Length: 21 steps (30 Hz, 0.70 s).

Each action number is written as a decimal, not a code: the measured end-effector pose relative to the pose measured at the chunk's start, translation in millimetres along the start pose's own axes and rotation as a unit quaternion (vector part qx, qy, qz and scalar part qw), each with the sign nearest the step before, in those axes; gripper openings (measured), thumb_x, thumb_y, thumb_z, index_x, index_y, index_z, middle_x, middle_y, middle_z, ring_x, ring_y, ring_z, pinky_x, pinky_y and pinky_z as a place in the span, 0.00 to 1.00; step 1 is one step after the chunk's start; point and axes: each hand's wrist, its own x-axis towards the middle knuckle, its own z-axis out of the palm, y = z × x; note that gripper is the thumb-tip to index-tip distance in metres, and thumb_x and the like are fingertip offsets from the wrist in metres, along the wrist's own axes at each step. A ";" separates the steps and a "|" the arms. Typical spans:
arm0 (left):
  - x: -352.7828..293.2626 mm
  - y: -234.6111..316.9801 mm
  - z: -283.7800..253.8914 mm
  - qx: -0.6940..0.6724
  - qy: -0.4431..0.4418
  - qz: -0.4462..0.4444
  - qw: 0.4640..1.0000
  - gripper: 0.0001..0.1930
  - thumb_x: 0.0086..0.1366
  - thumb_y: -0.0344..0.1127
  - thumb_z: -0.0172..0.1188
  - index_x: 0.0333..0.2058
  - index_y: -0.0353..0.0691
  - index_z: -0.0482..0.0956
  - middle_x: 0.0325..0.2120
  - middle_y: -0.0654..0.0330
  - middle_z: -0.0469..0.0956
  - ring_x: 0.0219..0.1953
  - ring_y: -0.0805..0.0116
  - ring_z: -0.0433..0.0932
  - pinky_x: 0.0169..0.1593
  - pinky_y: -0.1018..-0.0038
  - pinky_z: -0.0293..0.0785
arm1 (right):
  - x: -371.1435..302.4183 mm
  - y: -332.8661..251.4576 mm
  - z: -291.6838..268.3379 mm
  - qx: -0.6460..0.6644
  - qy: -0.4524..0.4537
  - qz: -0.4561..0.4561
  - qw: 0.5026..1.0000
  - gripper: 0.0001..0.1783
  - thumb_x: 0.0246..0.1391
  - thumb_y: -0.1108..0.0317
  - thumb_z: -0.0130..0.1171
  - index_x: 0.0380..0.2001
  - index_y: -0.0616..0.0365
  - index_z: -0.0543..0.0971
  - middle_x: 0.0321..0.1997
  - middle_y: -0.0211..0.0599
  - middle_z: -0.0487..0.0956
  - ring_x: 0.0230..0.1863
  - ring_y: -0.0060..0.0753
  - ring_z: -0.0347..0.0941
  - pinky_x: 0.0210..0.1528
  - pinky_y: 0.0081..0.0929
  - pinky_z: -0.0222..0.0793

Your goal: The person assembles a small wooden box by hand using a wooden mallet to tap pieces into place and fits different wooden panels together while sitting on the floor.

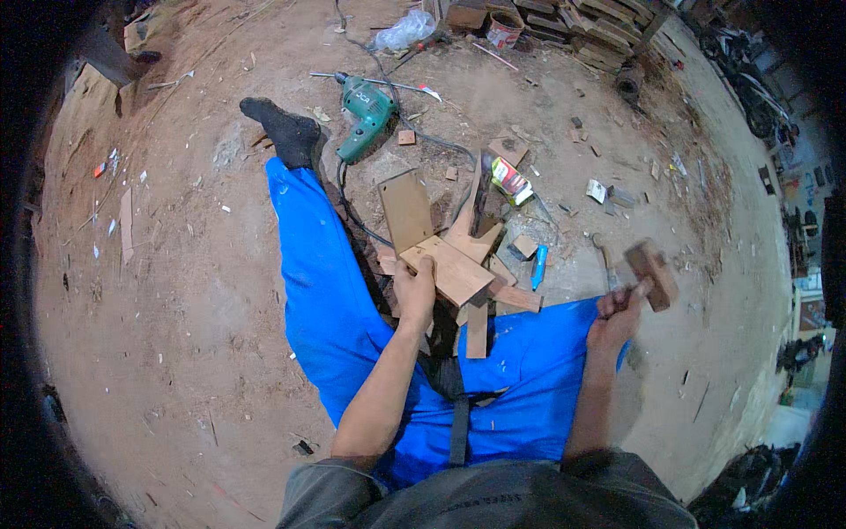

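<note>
My left hand (416, 286) grips a light wooden board (451, 269) by its near edge, thumb on top. A second, darker board (405, 210) stands up from its far end, with small holes near its corners; whether the two are fastened I cannot tell. Under them lie several wood strips (477, 331), between my legs. Out to the right, my right hand (619, 316) is closed on a brown wooden block (650, 275), blurred by motion and raised over the ground. A blue slim tool (539, 267) and a small wood cube (525, 246) lie between the hands.
A green corded power drill (367, 115) lies ahead, its cable looping toward the boards. A bottle with a yellow-green label (511, 181) lies beyond them. Farther off are a clear plastic bag (405, 32), a bucket (504, 30) and stacked timber (599, 31). Wood scraps litter the dirt floor.
</note>
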 end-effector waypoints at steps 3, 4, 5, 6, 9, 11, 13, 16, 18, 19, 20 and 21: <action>-0.2 -3.0 -1.1 -0.024 0.023 0.034 0.999 0.19 0.68 0.38 0.60 0.50 0.29 0.75 0.38 0.51 0.82 0.41 0.64 0.81 0.46 0.67 0.75 | 3.9 4.0 40.2 0.114 0.068 -0.032 0.991 0.17 0.70 0.53 0.50 0.30 0.52 0.70 0.25 0.24 0.66 0.21 0.18 0.60 0.23 0.21 0.58; -4.2 3.4 1.0 -0.022 0.023 0.036 0.999 0.19 0.68 0.38 0.60 0.50 0.29 0.75 0.38 0.51 0.82 0.41 0.64 0.81 0.46 0.67 0.75 | 2.9 6.9 53.9 0.129 0.100 -0.038 0.986 0.15 0.69 0.55 0.50 0.32 0.52 0.70 0.27 0.25 0.68 0.22 0.18 0.61 0.24 0.21 0.59; -11.9 12.6 5.4 0.022 0.018 0.049 0.998 0.18 0.67 0.38 0.60 0.49 0.29 0.75 0.38 0.51 0.83 0.40 0.64 0.81 0.46 0.66 0.76 | 10.0 26.8 52.9 -0.004 0.071 -0.075 0.995 0.12 0.67 0.64 0.50 0.27 0.51 0.72 0.25 0.23 0.68 0.20 0.17 0.57 0.23 0.20 0.54; -16.1 16.0 4.9 0.070 0.019 0.062 0.995 0.18 0.67 0.38 0.60 0.49 0.29 0.75 0.38 0.51 0.83 0.40 0.63 0.82 0.45 0.66 0.76 | 4.2 46.6 83.2 0.080 0.142 -0.029 0.986 0.11 0.64 0.67 0.50 0.26 0.52 0.73 0.25 0.24 0.68 0.20 0.17 0.58 0.23 0.20 0.53; -5.1 0.2 -2.1 0.072 0.025 0.063 0.995 0.20 0.66 0.39 0.62 0.49 0.28 0.76 0.38 0.51 0.83 0.38 0.65 0.81 0.44 0.68 0.76 | -38.5 56.4 133.6 -0.066 -0.199 0.209 0.955 0.06 0.65 0.66 0.51 0.36 0.56 0.73 0.24 0.23 0.65 0.16 0.16 0.54 0.19 0.18 0.49; -2.9 -3.2 2.3 0.087 0.046 0.085 0.991 0.22 0.64 0.41 0.64 0.48 0.28 0.76 0.36 0.52 0.83 0.36 0.67 0.81 0.41 0.70 0.76 | -13.6 65.7 142.6 -0.047 -0.268 0.287 0.919 0.07 0.65 0.65 0.52 0.38 0.57 0.74 0.24 0.23 0.67 0.16 0.16 0.55 0.18 0.19 0.49; -6.7 -4.6 5.4 0.075 0.037 0.068 0.994 0.21 0.64 0.42 0.64 0.46 0.28 0.76 0.34 0.53 0.82 0.35 0.68 0.80 0.40 0.70 0.75 | -7.1 68.0 144.9 -0.028 -0.331 0.357 0.873 0.08 0.66 0.65 0.53 0.40 0.59 0.74 0.24 0.24 0.68 0.15 0.15 0.56 0.16 0.20 0.49; 1.3 -18.9 -0.9 0.070 0.048 0.055 0.995 0.20 0.63 0.45 0.66 0.39 0.29 0.76 0.28 0.56 0.80 0.30 0.68 0.76 0.36 0.68 0.73 | -26.0 50.9 155.2 0.041 -0.270 0.332 0.903 0.07 0.66 0.65 0.53 0.36 0.56 0.73 0.22 0.22 0.66 0.14 0.14 0.53 0.16 0.20 0.46; 4.4 -20.6 0.0 0.110 0.076 0.115 0.984 0.19 0.63 0.44 0.66 0.36 0.29 0.75 0.27 0.56 0.78 0.29 0.68 0.74 0.34 0.67 0.71 | -26.4 45.3 152.4 0.050 -0.217 0.187 0.957 0.08 0.67 0.63 0.52 0.33 0.54 0.70 0.23 0.22 0.67 0.15 0.14 0.55 0.17 0.20 0.48; -0.1 -13.8 1.6 0.120 0.064 0.101 0.986 0.19 0.64 0.42 0.65 0.38 0.28 0.75 0.28 0.54 0.79 0.30 0.67 0.76 0.37 0.67 0.73 | -29.6 44.2 153.7 0.069 -0.148 0.136 0.977 0.07 0.67 0.65 0.50 0.34 0.55 0.69 0.26 0.25 0.68 0.16 0.14 0.54 0.17 0.18 0.48; -3.1 -10.4 4.5 0.117 0.061 0.098 0.986 0.19 0.64 0.42 0.65 0.38 0.28 0.75 0.28 0.54 0.79 0.30 0.67 0.76 0.37 0.67 0.73 | -32.4 45.9 154.5 0.066 -0.146 0.134 0.978 0.07 0.67 0.65 0.50 0.34 0.55 0.69 0.26 0.25 0.68 0.16 0.14 0.54 0.17 0.18 0.48; -5.9 -7.1 7.5 0.086 0.061 0.105 0.989 0.19 0.64 0.41 0.65 0.40 0.28 0.75 0.28 0.53 0.79 0.31 0.65 0.77 0.39 0.67 0.74 | -35.1 48.1 155.1 0.051 -0.113 0.072 0.990 0.08 0.67 0.65 0.51 0.34 0.54 0.68 0.26 0.27 0.68 0.17 0.15 0.55 0.17 0.19 0.50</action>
